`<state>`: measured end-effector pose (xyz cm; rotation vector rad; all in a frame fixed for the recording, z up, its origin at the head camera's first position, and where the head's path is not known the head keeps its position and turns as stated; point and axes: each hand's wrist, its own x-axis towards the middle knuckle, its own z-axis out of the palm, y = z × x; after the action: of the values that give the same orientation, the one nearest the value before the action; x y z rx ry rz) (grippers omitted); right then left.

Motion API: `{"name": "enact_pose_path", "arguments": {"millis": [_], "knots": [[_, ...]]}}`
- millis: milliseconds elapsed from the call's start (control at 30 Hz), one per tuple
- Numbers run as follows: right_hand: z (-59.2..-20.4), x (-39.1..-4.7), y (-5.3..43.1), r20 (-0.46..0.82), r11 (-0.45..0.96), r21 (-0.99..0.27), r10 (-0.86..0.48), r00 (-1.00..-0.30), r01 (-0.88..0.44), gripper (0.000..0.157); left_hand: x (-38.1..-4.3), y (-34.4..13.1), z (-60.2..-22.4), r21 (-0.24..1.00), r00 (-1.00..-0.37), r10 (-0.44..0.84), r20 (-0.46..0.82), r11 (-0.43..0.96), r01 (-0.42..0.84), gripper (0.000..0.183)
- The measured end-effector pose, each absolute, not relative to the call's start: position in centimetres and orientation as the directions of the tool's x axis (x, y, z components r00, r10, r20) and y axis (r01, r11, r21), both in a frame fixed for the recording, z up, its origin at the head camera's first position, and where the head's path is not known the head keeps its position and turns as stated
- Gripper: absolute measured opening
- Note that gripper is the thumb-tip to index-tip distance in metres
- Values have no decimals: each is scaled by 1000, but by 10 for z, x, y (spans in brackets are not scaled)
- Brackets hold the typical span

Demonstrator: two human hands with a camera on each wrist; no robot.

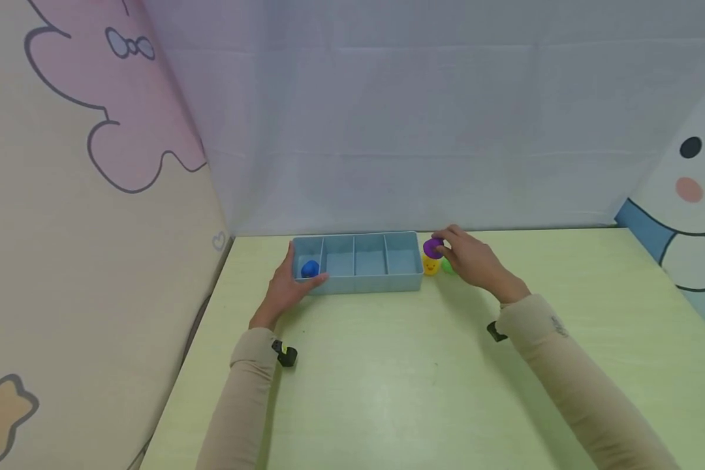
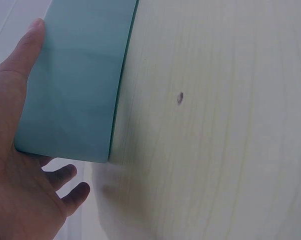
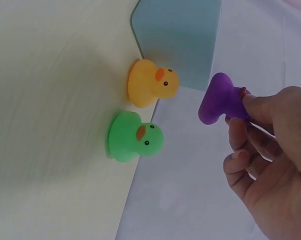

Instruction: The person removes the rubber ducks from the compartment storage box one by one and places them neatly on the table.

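Note:
A light blue box [image 1: 376,283] with several compartments in a row stands at the back of the table. My left hand [image 1: 283,287] grips its left end, thumb along the front wall [image 2: 80,90] and the other fingers around the end. Inside the leftmost compartment lies a blue toy [image 1: 310,268], its details too small to tell. My right hand [image 1: 474,260] pinches a purple rubber duck [image 3: 221,100] by its head, in the air just past the box's right end. Beneath it, a yellow rubber duck [image 3: 146,86] and a green rubber duck [image 3: 126,137] stand side by side on the table.
The pale wooden table [image 1: 376,378] carries the box and ducks near its back edge. Behind it hangs a white cloth [image 1: 399,130]. A wall with cartoon drawings [image 1: 94,261] borders the left side. Small black devices [image 1: 285,354] are worn at both wrists.

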<state>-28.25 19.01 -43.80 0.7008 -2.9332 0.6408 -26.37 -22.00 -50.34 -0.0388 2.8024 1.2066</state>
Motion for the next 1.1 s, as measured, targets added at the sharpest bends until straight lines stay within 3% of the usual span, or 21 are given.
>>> {"name": "enact_pose_path", "arguments": {"millis": [1100], "knots": [[-455, -283, 246, 117, 852, -345, -378, -918, -394, 33, -263, -218, -504, 710, -995, -1, -99, 700, -72, 123]]}}
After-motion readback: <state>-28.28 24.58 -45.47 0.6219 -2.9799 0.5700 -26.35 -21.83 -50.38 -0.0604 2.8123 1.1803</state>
